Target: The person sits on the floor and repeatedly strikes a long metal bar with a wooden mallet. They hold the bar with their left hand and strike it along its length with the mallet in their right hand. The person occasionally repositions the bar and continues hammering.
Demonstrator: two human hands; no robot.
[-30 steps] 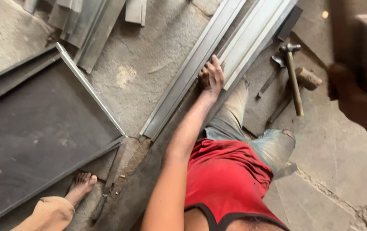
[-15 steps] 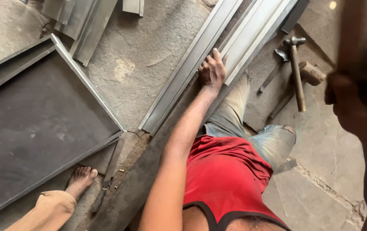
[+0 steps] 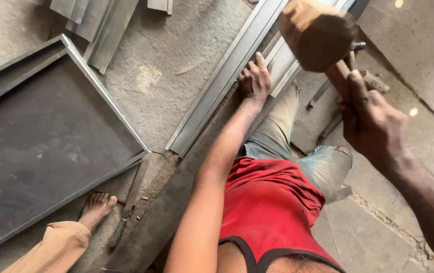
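Note:
My left hand (image 3: 255, 80) presses flat on a long folded strip of grey sheet metal (image 3: 224, 78) that lies diagonally across the concrete floor. Raised above it at the upper right, my right hand (image 3: 371, 121) grips the handle of a wooden mallet (image 3: 314, 34), whose blurred round head hangs over the strip's upper end. I wear a red vest and worn jeans, with one knee bent under me.
A large dark sheet-metal tray (image 3: 45, 146) with raised edges fills the left. More folded metal strips (image 3: 100, 23) lie at the top left. Another person's bare foot (image 3: 95, 208) and tan trouser leg are at the bottom left. Tools lie behind the mallet at the right.
My right hand has swung forward and down, bringing the mallet head into view over the strip. My left hand stays pressed on the metal.

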